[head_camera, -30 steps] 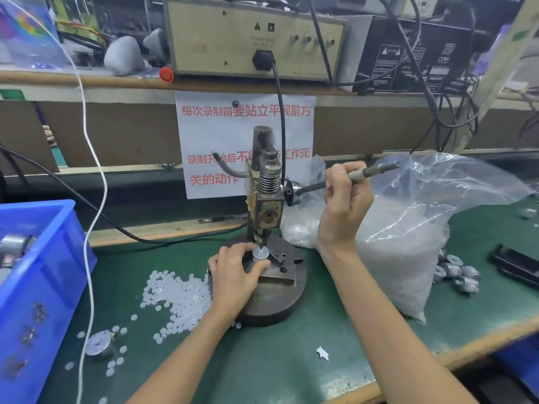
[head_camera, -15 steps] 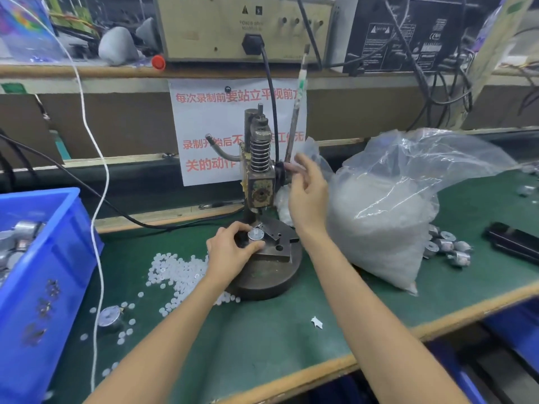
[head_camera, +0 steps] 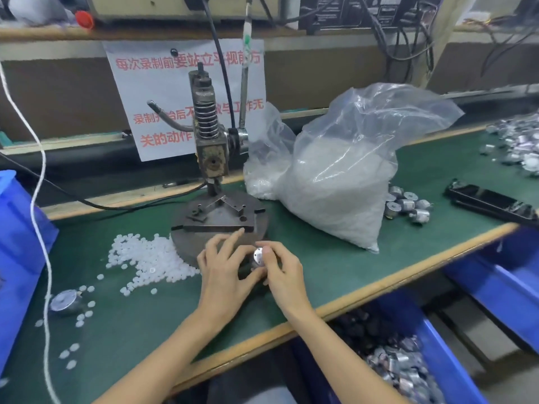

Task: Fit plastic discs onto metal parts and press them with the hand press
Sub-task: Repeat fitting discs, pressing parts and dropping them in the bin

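A small round metal part point(head_camera: 258, 256) with a shiny end face is held just in front of the hand press point(head_camera: 210, 158). My right hand point(head_camera: 282, 272) pinches it between thumb and fingers. My left hand point(head_camera: 223, 269) is beside it with fingers spread, its thumb touching the part from below. The press lever point(head_camera: 244, 80) stands upright and its base plate point(head_camera: 217, 218) is bare. A heap of white plastic discs point(head_camera: 151, 259) lies left of the press on the green mat.
A clear bag of discs point(head_camera: 335, 176) stands right of the press, with loose metal parts point(head_camera: 407, 205) behind it. A blue bin point(head_camera: 17, 258) is at the left, another blue bin of parts point(head_camera: 408, 363) below the table edge. One metal part point(head_camera: 62, 301) lies front left.
My right hand let go of the lever, which swung upright, and came down to the front. My left hand lifted the metal part off the press base; both hands now meet at it.
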Demonstrator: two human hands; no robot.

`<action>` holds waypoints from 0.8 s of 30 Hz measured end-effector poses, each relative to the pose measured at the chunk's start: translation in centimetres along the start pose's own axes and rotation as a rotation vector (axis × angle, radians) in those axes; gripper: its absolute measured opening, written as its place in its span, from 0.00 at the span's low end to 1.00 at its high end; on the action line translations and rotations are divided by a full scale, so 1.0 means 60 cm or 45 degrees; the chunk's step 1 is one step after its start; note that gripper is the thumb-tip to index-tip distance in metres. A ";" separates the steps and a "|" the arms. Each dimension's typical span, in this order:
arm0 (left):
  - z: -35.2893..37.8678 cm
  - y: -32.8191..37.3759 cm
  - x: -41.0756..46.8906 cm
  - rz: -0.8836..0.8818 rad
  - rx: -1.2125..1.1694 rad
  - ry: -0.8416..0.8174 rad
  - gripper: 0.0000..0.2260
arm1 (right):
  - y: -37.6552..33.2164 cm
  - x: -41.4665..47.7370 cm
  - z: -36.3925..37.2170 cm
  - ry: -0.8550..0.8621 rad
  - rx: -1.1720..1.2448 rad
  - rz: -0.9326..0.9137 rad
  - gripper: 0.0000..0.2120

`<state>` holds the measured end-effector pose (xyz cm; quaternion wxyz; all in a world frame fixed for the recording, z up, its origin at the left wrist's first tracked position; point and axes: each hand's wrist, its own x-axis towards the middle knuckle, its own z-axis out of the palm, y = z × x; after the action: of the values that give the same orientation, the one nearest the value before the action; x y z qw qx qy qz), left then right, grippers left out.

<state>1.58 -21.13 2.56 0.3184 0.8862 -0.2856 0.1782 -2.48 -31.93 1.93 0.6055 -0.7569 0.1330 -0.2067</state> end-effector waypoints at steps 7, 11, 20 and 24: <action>0.047 0.124 -0.029 0.225 -0.227 -0.188 0.16 | 0.015 -0.061 -0.144 -0.034 0.271 0.172 0.07; 0.111 0.199 -0.062 0.308 -0.229 -0.365 0.13 | 0.060 -0.106 -0.222 0.186 0.290 0.309 0.08; 0.229 0.270 -0.082 0.762 0.345 -0.795 0.10 | 0.266 -0.155 -0.325 0.620 0.156 0.865 0.05; 0.244 0.274 -0.079 0.774 0.288 -0.751 0.10 | 0.350 -0.179 -0.361 0.712 -0.057 1.124 0.06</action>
<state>-10.35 -39.46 -2.94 0.0574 0.8040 -0.5909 0.0333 -21.15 -50.59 -16.21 0.5598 -0.5575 0.6004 -0.1233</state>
